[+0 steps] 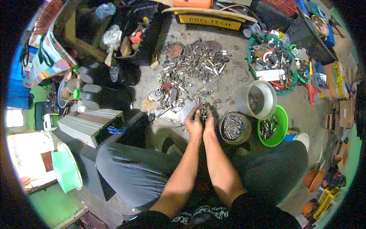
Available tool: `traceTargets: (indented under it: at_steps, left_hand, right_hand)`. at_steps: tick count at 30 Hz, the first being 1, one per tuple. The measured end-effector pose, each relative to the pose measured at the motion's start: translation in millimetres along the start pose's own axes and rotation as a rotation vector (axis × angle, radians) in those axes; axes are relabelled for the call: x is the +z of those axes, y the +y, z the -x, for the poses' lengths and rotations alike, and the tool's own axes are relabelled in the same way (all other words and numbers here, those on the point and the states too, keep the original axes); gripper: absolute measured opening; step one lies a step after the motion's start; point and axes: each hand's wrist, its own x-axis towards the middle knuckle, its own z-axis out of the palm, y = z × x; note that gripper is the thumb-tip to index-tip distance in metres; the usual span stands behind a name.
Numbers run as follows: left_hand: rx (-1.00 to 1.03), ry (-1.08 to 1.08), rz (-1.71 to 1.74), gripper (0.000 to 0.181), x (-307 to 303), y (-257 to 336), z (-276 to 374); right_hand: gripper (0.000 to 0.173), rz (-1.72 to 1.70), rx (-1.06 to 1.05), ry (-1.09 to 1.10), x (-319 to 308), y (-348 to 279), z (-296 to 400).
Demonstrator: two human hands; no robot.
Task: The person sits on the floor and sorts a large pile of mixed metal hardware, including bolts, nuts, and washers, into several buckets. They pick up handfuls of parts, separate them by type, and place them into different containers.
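Note:
My left hand [194, 120] and my right hand [210, 120] are side by side, cupped around a small cluster of metal fasteners [204, 112] low over the floor. The single pieces between my palms are too small to tell apart. Just beyond my fingers spreads a loose heap of bolts, nuts and washers [197, 61] on the concrete floor. To the right of my right hand stands a round tub [248, 134] holding many short bolts [233, 126]. Beside it, a bright green plastic basin [283, 126] has darker bolts [267, 127] inside.
A translucent bucket [270, 100] lies tilted behind the tub. Farther right is a green-rimmed basket [251, 68] full of mixed parts. On the left, a finned metal case [91, 123] rests on a black box [85, 160]. A black crate [151, 43] and a yellow box [210, 22] stand at the back.

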Motion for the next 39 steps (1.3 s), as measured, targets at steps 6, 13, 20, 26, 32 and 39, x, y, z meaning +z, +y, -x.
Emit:
traceTargets:
  at_steps: [6,13,20,26,32,39]
  left_hand:
    - [0.178,-0.066,0.329,0.041,-11.1,53.2,14.9]
    - [0.395,0.023,-0.591,0.034,-39.7,94.4,38.3]
    - [0.185,-0.130,-1.124,0.036,-82.3,111.0,58.1]
    - [0.259,0.141,-1.001,0.036,-108.8,130.8,56.8]
    - [0.438,0.448,-0.844,0.024,-121.1,116.5,48.2]
    - [-0.062,0.094,0.141,0.073,-31.1,96.3,76.5]
  right_hand:
    - [0.043,-0.188,0.124,-0.149,14.5,5.5,7.1]
    - [0.036,-0.469,0.122,-0.314,6.1,11.3,23.5]
    - [0.033,-0.777,0.244,-0.383,15.7,-17.8,68.0]
    - [0.032,-0.727,0.139,-0.387,12.5,-36.1,77.8]
    - [0.031,-0.685,0.088,-0.347,12.5,-58.3,89.0]
    - [0.029,-0.389,0.019,-0.434,22.9,-65.1,110.9]
